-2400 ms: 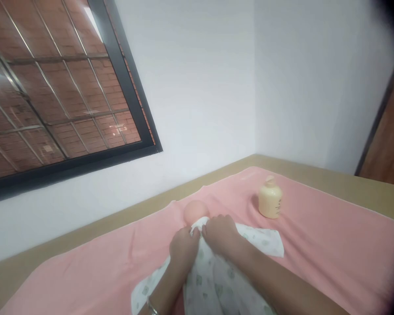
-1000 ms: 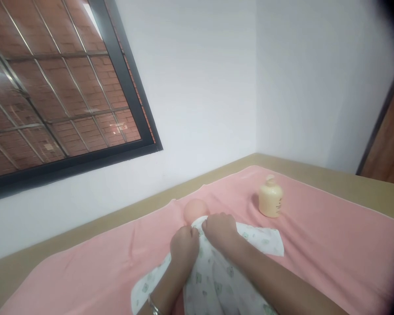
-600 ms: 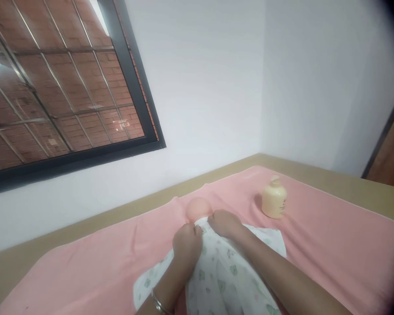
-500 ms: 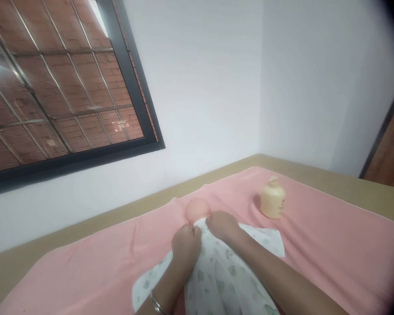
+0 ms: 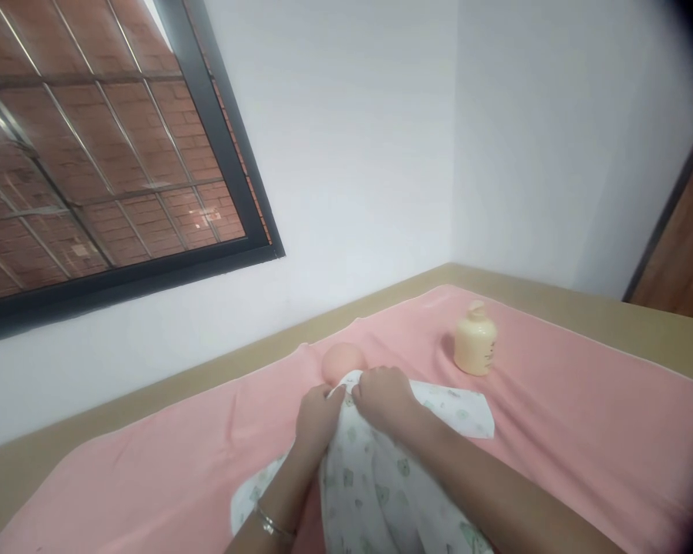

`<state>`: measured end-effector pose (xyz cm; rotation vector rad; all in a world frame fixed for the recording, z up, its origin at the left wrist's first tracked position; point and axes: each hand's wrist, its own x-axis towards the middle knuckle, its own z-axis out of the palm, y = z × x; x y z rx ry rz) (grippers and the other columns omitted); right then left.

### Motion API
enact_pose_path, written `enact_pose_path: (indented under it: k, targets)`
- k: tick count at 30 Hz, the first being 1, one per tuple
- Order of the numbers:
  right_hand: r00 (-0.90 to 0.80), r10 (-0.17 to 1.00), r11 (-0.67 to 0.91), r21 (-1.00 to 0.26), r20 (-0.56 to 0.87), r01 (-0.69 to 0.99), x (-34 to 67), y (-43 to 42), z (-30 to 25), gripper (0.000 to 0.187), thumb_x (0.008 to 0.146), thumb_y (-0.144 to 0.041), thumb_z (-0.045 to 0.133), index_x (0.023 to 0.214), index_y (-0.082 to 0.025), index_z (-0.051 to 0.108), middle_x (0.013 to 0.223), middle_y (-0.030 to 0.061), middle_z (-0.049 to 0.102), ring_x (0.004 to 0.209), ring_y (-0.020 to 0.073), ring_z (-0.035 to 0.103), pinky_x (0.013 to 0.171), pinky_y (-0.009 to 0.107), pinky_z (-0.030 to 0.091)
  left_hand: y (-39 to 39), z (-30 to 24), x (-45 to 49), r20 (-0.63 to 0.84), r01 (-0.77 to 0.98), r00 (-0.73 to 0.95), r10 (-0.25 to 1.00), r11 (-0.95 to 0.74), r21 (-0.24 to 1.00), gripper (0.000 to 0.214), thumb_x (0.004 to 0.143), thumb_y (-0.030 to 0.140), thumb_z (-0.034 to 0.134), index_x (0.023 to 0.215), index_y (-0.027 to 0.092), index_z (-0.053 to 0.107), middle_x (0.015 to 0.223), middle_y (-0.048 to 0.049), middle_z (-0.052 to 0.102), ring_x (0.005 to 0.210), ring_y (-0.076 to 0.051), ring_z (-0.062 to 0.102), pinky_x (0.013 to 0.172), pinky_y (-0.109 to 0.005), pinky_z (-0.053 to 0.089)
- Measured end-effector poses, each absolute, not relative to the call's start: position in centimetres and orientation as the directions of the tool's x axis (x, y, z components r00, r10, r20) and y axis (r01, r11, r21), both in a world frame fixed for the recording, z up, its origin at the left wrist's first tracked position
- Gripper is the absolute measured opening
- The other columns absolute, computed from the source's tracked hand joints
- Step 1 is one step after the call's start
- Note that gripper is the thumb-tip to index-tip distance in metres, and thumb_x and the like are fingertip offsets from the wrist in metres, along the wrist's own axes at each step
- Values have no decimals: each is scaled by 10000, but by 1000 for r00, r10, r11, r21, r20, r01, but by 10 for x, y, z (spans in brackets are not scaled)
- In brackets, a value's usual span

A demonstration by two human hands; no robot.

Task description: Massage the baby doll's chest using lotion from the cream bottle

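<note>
A white baby garment [image 5: 363,469] with a small green print is spread at the lower middle, one sleeve reaching out on each side. My left hand [image 5: 316,419] is closed on the left edge of its neckline. On the opposite edge, my right hand [image 5: 386,396] is closed too, the two fists almost meeting. Just beyond the neckline shows a smooth, round, pinkish head [image 5: 344,360], apparently a doll's. Whatever of its body lies beneath the garment and my hands is hidden.
A pale yellow pump bottle [image 5: 475,345] stands upright to the right of the garment. The pink sheet [image 5: 173,462] below has wrinkles and lies on a tan surface [image 5: 531,283]. White walls meet behind it, and a dark-framed barred window [image 5: 208,100] is at upper left.
Both hands have pulled the gathered neckline slightly higher, and the fabric now covers more of the round head's lower edge. The whole view has shifted a little.
</note>
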<state>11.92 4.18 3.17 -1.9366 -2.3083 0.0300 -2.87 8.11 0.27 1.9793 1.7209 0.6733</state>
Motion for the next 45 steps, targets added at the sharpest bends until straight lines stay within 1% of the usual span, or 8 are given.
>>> enact_pose_path:
  k: [5, 11, 21, 25, 28, 33, 39, 45]
  targets:
    - [-92, 994, 102, -245, 53, 964, 125, 40, 35, 348, 885, -251, 326, 753, -170, 638, 758, 94, 632, 668, 208, 590, 573, 299, 375, 84, 3, -28, 55, 758, 101, 993, -113, 642, 393, 751, 483, 464, 500, 189, 397, 520, 38, 347, 527, -100, 325, 474, -221, 213]
    - [-129, 989, 139, -164, 74, 977, 120, 41, 31, 285, 851, -232, 385, 781, -168, 653, 791, 107, 641, 731, 245, 598, 630, 336, 395, 79, 2, -26, 113, 797, 87, 990, -137, 588, 346, 786, 410, 406, 546, 174, 489, 544, 18, 458, 530, -109, 379, 486, -225, 222]
    - [-62, 993, 2, -505, -102, 863, 148, 57, 30, 519, 879, -488, 256, 976, -180, 662, 1021, 104, 662, 871, 257, 617, 713, 348, 439, 75, 7, -21, 105, 834, 52, 993, -101, 542, 271, 776, 301, 394, 590, 174, 545, 590, -2, 542, 585, -135, 471, 505, -228, 256]
    - [-58, 994, 5, -479, -96, 878, 147, 56, 30, 538, 892, -468, 232, 978, -167, 670, 1017, 121, 663, 882, 265, 618, 711, 355, 445, 67, 14, -18, 88, 869, 59, 994, -94, 486, 297, 806, 325, 378, 685, 173, 603, 717, -42, 629, 675, -172, 544, 554, -238, 319]
    - [-33, 998, 13, -369, -48, 929, 135, 49, 32, 508, 911, -397, 227, 920, -171, 682, 950, 128, 673, 844, 267, 624, 716, 384, 440, 58, 19, -15, 91, 917, 93, 992, -121, 380, 317, 832, 300, 326, 754, 179, 608, 809, -75, 649, 753, -193, 571, 617, -257, 357]
    - [-139, 990, 140, -147, 19, 979, 120, 40, 32, 204, 787, -218, 487, 863, -190, 674, 871, 116, 668, 825, 263, 619, 704, 376, 425, 56, 18, -14, 60, 926, 149, 987, -161, 342, 331, 848, 273, 282, 806, 173, 594, 870, -102, 647, 809, -203, 580, 673, -278, 382]
    - [-14, 993, -36, -417, -115, 908, 133, 48, 28, 400, 863, -388, 318, 888, -193, 667, 933, 95, 673, 829, 256, 620, 678, 354, 435, 64, 6, -18, -24, 918, 129, 991, -110, 382, 385, 869, 368, 292, 825, 163, 615, 893, -114, 661, 806, -206, 592, 661, -272, 389]
    - [32, 992, -81, -427, -120, 901, 132, 51, 24, 444, 859, -420, 273, 865, -190, 653, 892, 92, 673, 826, 251, 614, 687, 352, 420, 64, 3, -18, -16, 882, 69, 997, -54, 469, 403, 872, 410, 294, 752, 179, 602, 832, -89, 663, 753, -199, 588, 631, -273, 373]
